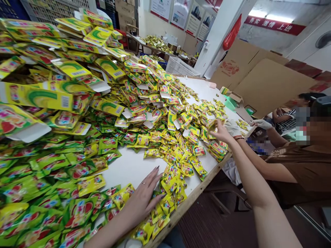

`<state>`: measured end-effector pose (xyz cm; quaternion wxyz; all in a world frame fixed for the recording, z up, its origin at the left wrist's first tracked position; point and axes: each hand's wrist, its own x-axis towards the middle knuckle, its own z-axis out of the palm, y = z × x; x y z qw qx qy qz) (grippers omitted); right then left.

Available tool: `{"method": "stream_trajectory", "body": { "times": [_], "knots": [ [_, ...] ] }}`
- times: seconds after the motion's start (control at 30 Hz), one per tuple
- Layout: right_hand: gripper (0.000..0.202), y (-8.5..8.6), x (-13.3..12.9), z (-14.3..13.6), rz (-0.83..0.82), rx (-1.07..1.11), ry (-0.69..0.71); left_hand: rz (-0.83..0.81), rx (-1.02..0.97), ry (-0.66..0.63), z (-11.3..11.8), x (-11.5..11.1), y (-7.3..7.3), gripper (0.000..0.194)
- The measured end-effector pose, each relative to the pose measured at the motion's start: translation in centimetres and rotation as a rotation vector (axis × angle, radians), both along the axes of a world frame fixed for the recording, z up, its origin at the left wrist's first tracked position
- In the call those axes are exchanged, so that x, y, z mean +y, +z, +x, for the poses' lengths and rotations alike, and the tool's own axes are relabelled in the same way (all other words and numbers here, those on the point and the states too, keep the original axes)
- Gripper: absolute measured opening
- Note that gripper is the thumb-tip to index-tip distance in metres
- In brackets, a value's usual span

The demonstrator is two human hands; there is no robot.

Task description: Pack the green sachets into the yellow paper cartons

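1. Desk (129, 166): white top, wooden edge; a bare patch shows just beyond the left hand.
2. Yellow sachets (172, 177): loose, in a band along the desk's right edge, from near the left hand up to the right hand.
3. Green sachets (81, 210): a broad spread, near and left.
4. Cartons (49, 98): yellow, many with open flaps, heaped far left over the sachets.
5. Left hand (141, 193): palm down, fingers spread, beside the near yellow sachets; nothing gripped.
6. Right hand (221, 132): stretched far right, fingers curved about a small blurred item; whether it is pinched, I cannot tell.
7. Co-worker's gloved hand (232, 127): just beside the right hand.
8. Step, in my judgement: gathering or sorting yellow sachets by hand.
9. Next move, I judge, calls for a light sweep or pinch, keeping sachets off the desk's edge and clear of that glove.
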<state>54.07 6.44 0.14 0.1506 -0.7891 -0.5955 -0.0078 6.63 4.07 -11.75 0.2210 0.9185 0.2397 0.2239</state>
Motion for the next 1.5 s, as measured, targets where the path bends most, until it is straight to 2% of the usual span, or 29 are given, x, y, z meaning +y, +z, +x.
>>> {"method": "stream_trajectory", "body": {
  "times": [0.07, 0.1, 0.17, 0.27, 0.37, 0.47, 0.63, 0.8, 0.9, 1.03, 1.2, 1.37, 1.43, 1.5],
  "knots": [
    [0.080, 0.8, 0.3, 0.6, 0.095, -0.074, -0.128, 0.005, 0.002, -0.002, 0.0, 0.0, -0.1, 0.062],
    [0.083, 0.8, 0.5, 0.5, 0.101, -0.112, -0.151, 0.007, 0.001, -0.002, 0.0, 0.0, -0.1, 0.062],
    [0.085, 0.0, 1.3, -0.7, 0.021, -0.149, -0.091, 0.007, -0.005, 0.000, 0.1, 0.0, -0.2, 0.062],
    [0.075, -2.4, 3.0, -3.1, -0.159, -0.092, 0.067, 0.001, -0.010, 0.005, 0.1, 0.0, -0.2, 0.061],
    [0.070, -4.2, 5.0, -4.6, -0.222, -0.025, 0.069, -0.006, -0.002, 0.011, 0.0, -0.1, 0.0, 0.062],
    [0.066, -4.8, 6.2, -5.5, -0.217, 0.050, 0.055, -0.009, 0.011, 0.011, -0.1, -0.1, 0.1, 0.063],
    [0.052, -4.5, 5.3, -6.8, -0.122, 0.277, 0.071, -0.013, 0.015, 0.003, -0.1, -0.1, 0.1, 0.062],
    [0.034, -2.8, 3.2, -5.9, -0.015, 0.641, 0.081, -0.027, 0.026, -0.007, 0.0, -0.1, 0.1, 0.061],
    [0.033, -2.0, 2.5, -5.2, 0.049, 0.809, 0.075, -0.027, 0.001, -0.004, 0.0, -0.1, 0.0, 0.062],
    [0.032, -1.9, 2.0, -4.8, 0.084, 0.906, 0.037, -0.020, -0.020, -0.005, 0.0, -0.1, -0.1, 0.063],
    [0.043, -1.5, 0.8, -2.6, 0.136, 0.838, -0.068, -0.018, -0.027, 0.000, 0.1, 0.0, -0.4, 0.063],
    [0.064, 0.4, -0.5, 0.9, 0.254, 0.533, -0.251, -0.022, -0.026, 0.006, 0.1, 0.0, -0.6, 0.063],
    [0.074, 0.3, -0.1, 1.1, 0.261, 0.384, -0.294, -0.016, -0.025, 0.010, 0.1, 0.0, -0.6, 0.064],
    [0.083, -0.4, 1.5, 0.5, 0.214, 0.263, -0.271, -0.008, -0.017, 0.011, 0.1, 0.0, -0.5, 0.064]
  ]
}}
